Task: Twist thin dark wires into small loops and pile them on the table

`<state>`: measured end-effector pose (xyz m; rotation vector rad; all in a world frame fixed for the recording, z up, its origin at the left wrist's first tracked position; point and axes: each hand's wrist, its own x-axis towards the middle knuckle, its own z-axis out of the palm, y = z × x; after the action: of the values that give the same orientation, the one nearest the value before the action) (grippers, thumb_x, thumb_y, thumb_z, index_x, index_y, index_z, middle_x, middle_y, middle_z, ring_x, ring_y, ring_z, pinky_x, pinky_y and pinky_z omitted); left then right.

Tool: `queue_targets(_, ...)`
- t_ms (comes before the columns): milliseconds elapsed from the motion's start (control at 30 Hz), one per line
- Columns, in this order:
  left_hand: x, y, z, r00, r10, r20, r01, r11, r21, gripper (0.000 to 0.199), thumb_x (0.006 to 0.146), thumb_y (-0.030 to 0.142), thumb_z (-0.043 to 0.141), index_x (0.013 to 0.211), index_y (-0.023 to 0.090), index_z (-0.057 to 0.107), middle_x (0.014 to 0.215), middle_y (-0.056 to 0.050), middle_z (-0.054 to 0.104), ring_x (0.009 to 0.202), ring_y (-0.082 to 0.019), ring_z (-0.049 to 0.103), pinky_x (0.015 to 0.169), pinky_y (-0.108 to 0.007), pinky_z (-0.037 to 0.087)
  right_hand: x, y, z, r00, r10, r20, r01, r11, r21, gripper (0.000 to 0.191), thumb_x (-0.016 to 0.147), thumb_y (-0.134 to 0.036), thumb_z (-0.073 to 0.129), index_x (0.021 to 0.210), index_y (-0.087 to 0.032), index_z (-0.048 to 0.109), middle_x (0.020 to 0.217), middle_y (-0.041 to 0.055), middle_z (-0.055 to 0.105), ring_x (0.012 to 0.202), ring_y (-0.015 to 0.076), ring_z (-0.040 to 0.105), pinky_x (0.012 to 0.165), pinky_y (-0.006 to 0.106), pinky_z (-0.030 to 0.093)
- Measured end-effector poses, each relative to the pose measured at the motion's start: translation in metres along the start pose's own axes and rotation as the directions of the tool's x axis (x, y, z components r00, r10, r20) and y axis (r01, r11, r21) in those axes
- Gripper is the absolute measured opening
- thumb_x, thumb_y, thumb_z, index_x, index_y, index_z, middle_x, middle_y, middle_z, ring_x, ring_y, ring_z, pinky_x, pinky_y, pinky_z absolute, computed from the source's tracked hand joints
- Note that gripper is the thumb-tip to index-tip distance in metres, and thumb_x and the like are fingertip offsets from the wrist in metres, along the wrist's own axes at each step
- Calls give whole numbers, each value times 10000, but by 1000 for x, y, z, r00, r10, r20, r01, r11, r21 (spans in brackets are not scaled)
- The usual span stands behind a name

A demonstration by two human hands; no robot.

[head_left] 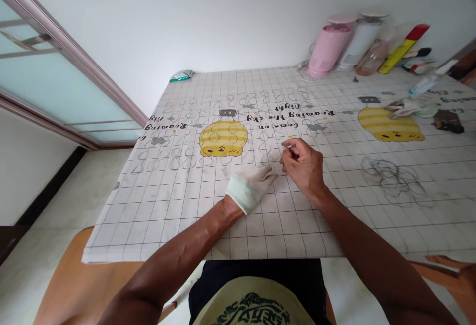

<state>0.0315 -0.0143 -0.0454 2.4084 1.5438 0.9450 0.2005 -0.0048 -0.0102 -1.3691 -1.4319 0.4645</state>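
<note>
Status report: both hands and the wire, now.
Left hand gloved, right hand bare, both pinching a thin wire loop. Loose wire pile lies apart, right. Nothing between.

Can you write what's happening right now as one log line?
left hand: gloved, on table | right hand: pinching thin wire | wire pile: right

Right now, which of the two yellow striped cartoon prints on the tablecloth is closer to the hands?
The left print, just beyond the gloved left hand and bare right hand. The other print lies far right, near the clutter.

Pale mint-white glove on left hand (250,185), bare right hand (303,166), bare forearms, dark shorts, yellowish printed shirt.
</note>
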Motion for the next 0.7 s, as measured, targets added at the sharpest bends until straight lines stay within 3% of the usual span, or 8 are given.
queue_targets(67,-1,0,-8,995,-11,-98,5,998,-65,264,958,445,683,1064,259,838,723,-18,723,696,-161,656,686,-284,486,1,0,-2,1000,9,-19,-8,1000,8,125,939,-287,595,1010,-233,683,651,-22,670,489,134,616,484,248,491)
queue_targets(167,3,2,-20,974,-119,-192,91,985,-147,247,952,409,692,1094,261,830,766,-14,729,731,-157,666,733,-280,518,2,-1,-5,1000,4,-26,-3,1000,30,138,953,-298,584,1027,-235,682,654,-22,667,477,127,600,463,241,471)
queue_targets(367,10,1,-18,972,-236,11,233,948,-218,246,941,309,712,1169,287,800,858,11,786,768,-150,702,791,-288,539,-3,0,-4,993,-116,-17,116,993,-10,150,966,-291,580,1045,-237,696,638,-26,642,517,132,608,523,258,486)
queue_targets(467,6,-2,-12,977,-209,45,214,954,-212,216,977,296,659,1120,287,821,839,8,793,745,-146,707,744,-271,535,-6,1,-2,982,-185,24,186,981,-54,172,989,-312,565,1067,-238,700,651,-17,657,560,144,638,561,270,501)
queue_targets(600,3,-6,-6,988,-155,-7,152,974,-167,229,992,294,624,1088,273,830,725,15,757,669,-129,674,671,-247,504,-6,-1,-4,971,-206,122,210,978,-14,228,1031,-379,540,1165,-243,666,715,-8,696,612,154,673,600,280,529)
queue_targets(700,4,-11,-3,987,-127,-103,116,988,-101,248,1010,316,590,1062,265,827,675,12,719,619,-120,628,626,-241,463,-6,-3,-6,976,-175,126,179,984,-16,296,1016,-446,588,1225,-239,626,802,9,719,654,163,683,647,296,546)
